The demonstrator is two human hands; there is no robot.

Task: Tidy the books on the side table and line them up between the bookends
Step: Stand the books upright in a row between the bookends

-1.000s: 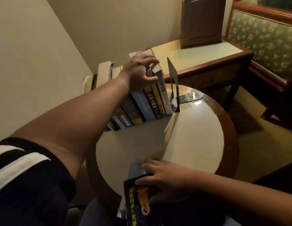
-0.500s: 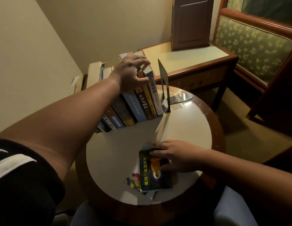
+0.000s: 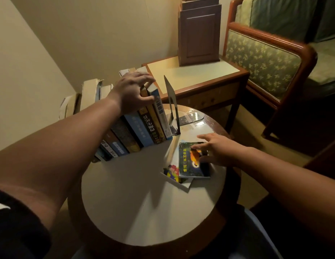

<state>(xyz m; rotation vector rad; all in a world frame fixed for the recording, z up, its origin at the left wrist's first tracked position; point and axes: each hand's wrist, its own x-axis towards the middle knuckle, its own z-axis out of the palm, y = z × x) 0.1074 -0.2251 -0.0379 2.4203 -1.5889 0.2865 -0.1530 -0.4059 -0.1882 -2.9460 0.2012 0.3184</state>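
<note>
Books (image 3: 144,131) lean in a row beneath the left hand (image 3: 132,94), its fingers (image 3: 146,77) clamped over their tops, the bookend (image 3: 172,103) just beyond those fingers. Fingers of the right hand (image 3: 218,153), spread apart, rest on a flat dark book (image 3: 190,167).

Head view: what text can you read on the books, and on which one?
Flat dark book: yellow characters down its cover, upside down here, too blurred to read.
Black spine in the row of books: large white characters, not legible.
Blue spine beside it: faint print, too small to read.
Other spines: labels too small to read.
</note>
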